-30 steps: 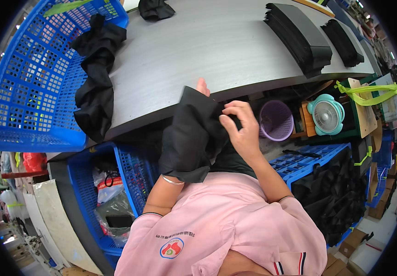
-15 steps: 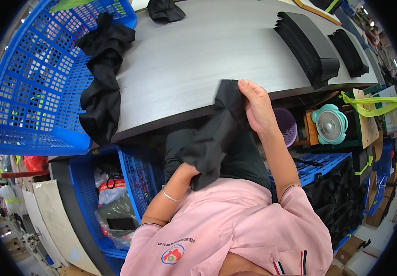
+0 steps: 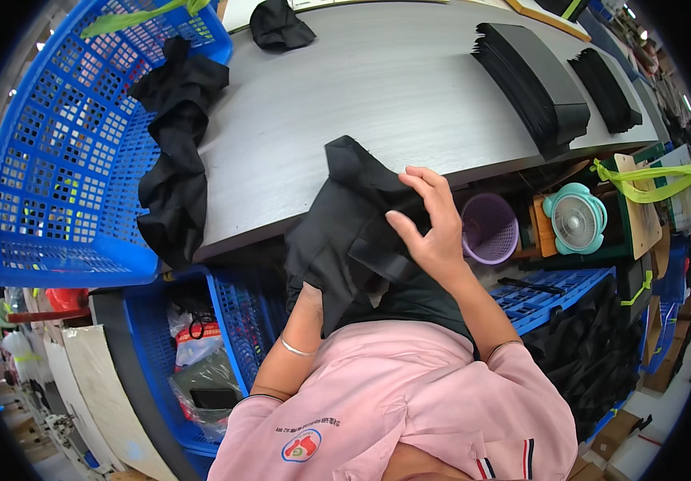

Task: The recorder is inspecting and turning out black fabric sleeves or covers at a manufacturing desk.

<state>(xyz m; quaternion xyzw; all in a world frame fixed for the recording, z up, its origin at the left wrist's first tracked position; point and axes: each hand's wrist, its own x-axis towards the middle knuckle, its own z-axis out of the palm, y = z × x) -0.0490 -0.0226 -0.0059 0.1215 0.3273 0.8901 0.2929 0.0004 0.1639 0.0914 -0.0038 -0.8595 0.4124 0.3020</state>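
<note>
A black fabric piece [image 3: 325, 220], sewn to an unclear shape, is spread over my lap and reaches up over the table's near edge. My left hand [image 3: 310, 298] goes into or under this fabric; only the wrist shows, its fingers hidden by the cloth. Beside the fabric's right side, my right hand [image 3: 435, 228] is open, with thumb and fingers apart and the fingertips close to the cloth edge. Whether they touch it is hard to make out. A string of similar black fabric pieces [image 3: 177, 132] hangs along the blue basket's right side at the table's left edge.
A large blue basket [image 3: 21, 160] stands left of the grey table [image 3: 345, 72]. Two stacks of black folded pieces [image 3: 542, 88] lie on the right. One black fabric bundle [image 3: 280, 26] sits at the back. Below right are a purple basket [image 3: 491, 228] and a small teal fan [image 3: 575, 218].
My right hand has let go of the fabric's upper end and moved down, its fingers spreading. The fabric has swung left and opened out wider over my left hand.
</note>
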